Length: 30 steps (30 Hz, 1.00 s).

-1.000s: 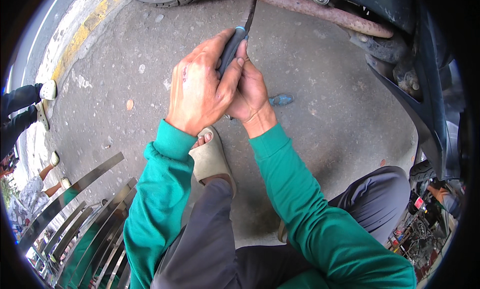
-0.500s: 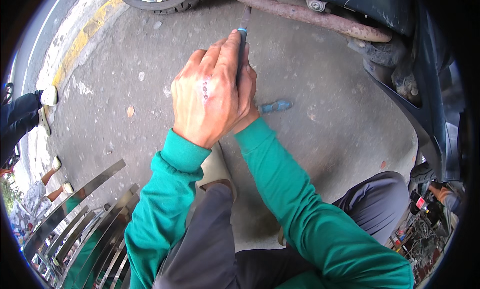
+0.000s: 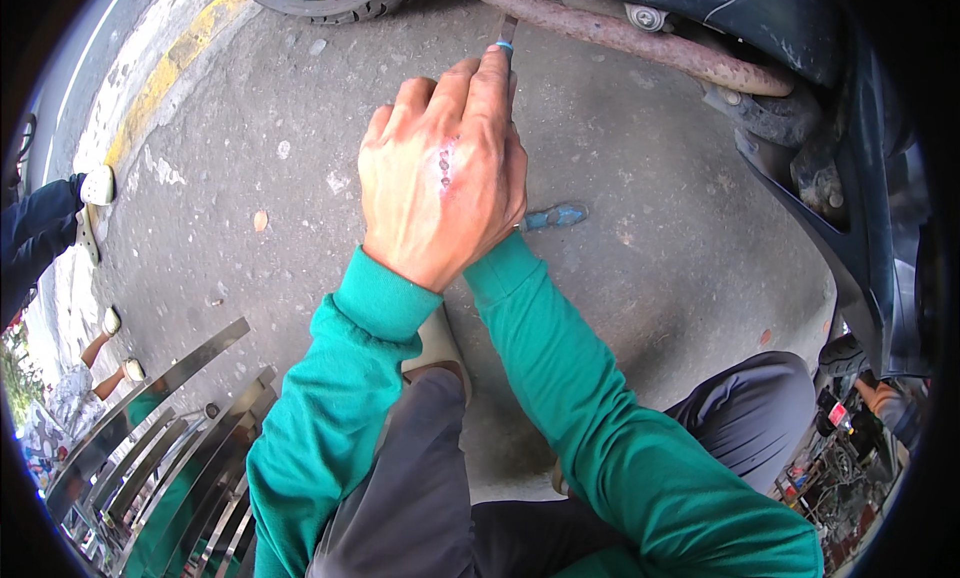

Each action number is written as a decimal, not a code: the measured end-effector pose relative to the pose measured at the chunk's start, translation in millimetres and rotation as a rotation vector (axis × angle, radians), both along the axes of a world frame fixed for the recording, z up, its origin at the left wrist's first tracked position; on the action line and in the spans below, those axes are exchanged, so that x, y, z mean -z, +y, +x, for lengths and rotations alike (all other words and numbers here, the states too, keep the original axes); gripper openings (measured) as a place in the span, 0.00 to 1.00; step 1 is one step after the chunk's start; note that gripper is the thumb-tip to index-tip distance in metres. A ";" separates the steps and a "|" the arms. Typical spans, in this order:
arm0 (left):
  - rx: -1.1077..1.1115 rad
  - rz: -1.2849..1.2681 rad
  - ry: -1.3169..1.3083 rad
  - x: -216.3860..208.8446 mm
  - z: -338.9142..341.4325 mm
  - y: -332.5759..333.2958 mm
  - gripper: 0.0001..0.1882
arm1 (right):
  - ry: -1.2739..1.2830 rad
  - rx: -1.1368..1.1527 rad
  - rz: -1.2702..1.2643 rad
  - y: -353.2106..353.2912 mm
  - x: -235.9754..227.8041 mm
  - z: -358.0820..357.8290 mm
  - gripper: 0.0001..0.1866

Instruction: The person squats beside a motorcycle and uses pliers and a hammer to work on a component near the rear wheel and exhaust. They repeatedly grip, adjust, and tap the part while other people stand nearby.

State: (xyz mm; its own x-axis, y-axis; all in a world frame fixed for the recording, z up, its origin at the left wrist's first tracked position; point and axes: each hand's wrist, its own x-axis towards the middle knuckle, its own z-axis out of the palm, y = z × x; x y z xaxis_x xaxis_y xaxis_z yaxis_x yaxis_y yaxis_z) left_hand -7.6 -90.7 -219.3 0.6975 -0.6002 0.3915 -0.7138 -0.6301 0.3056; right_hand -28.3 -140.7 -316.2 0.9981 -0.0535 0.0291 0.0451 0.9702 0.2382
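Note:
Palm down and reaching forward, my left hand (image 3: 440,173) is closed on a flat-bladed hand tool (image 3: 509,28), its fingers lying along the handle. A light blue collar shows at my fingertips; the rest of the handle is hidden. The metal blade's end is at the lower edge of a rusty exhaust pipe (image 3: 620,33). My right hand (image 3: 514,203) is tucked behind and under the left, mostly covered, its fingers out of sight. Beside it on the ground lies a blue tool handle (image 3: 557,216), partly hidden by my hands.
A dark motorcycle (image 3: 770,23) takes up the top and right, with its tyre (image 3: 345,6) at upper left. Curved metal slats (image 3: 150,388) stand at lower left. A bystander's shoe (image 3: 97,186) is at the left, near a yellow kerb line (image 3: 170,63).
Both hands and the tool have shifted slightly right and away from me. My left hand now covers nearly all of the handle and more of my right hand.

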 end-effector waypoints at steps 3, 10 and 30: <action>-0.008 -0.009 0.008 0.0 -0.5 -1.5 0.30 | -0.018 0.003 0.003 -0.9 -1.8 0.3 0.25; -0.002 -0.035 0.023 -4.4 -5.9 -0.7 0.31 | -0.081 0.012 0.027 -4.2 -5.2 0.9 0.26; 0.072 -0.282 0.375 3.3 -0.2 26.7 0.27 | 0.169 -0.056 -0.189 -20.6 -20.6 -22.6 0.30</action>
